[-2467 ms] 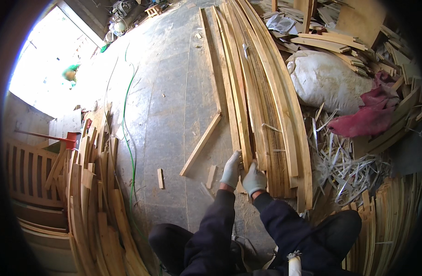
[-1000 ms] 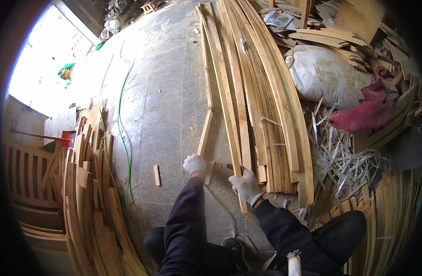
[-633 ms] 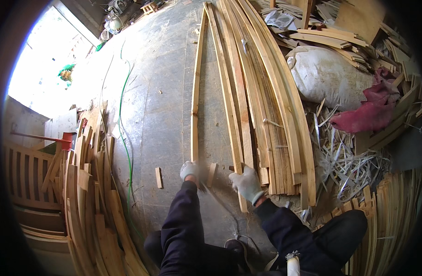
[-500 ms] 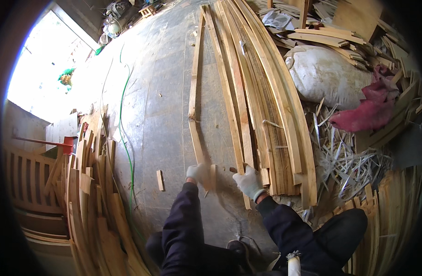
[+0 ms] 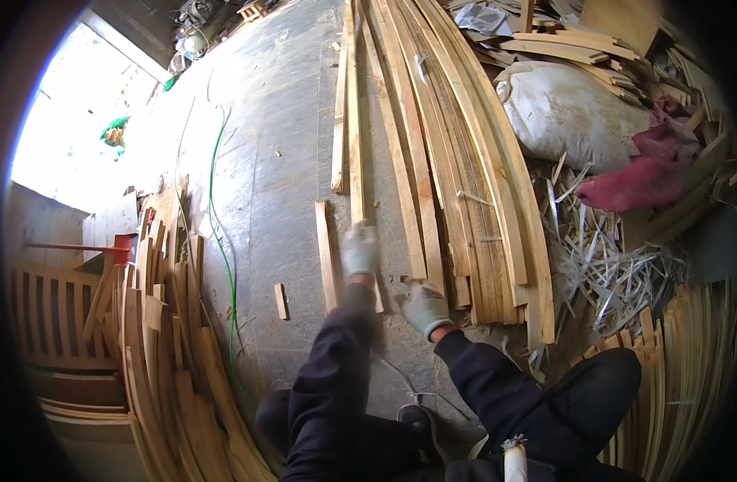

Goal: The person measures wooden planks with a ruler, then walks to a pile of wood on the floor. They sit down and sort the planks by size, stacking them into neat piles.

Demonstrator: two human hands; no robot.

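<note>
My left hand [image 5: 359, 249], gloved and blurred, lies on the near end of a long thin wooden strip [image 5: 355, 136] that runs away across the concrete floor beside the big stack of curved strips [image 5: 465, 177]. My right hand [image 5: 423, 305], also gloved, rests low on the floor at the near ends of that stack, fingers spread, holding nothing. To the left of my left hand, a short strip [image 5: 326, 255] lies flat, with another strip [image 5: 338, 128] further off. My dark sleeves and knees fill the lower middle.
A small wood block [image 5: 281, 300] and a green hose [image 5: 220, 241] lie to the left. Bent strips pile up at the left [image 5: 159, 345] and lower right [image 5: 690, 361]. A white sack [image 5: 577, 112], red cloth [image 5: 641, 181] and shavings [image 5: 609, 265] sit to the right.
My left hand picked up a strip lying at an angle on the floor and swung it in line against the stack. Both hands shifted slightly forward.
</note>
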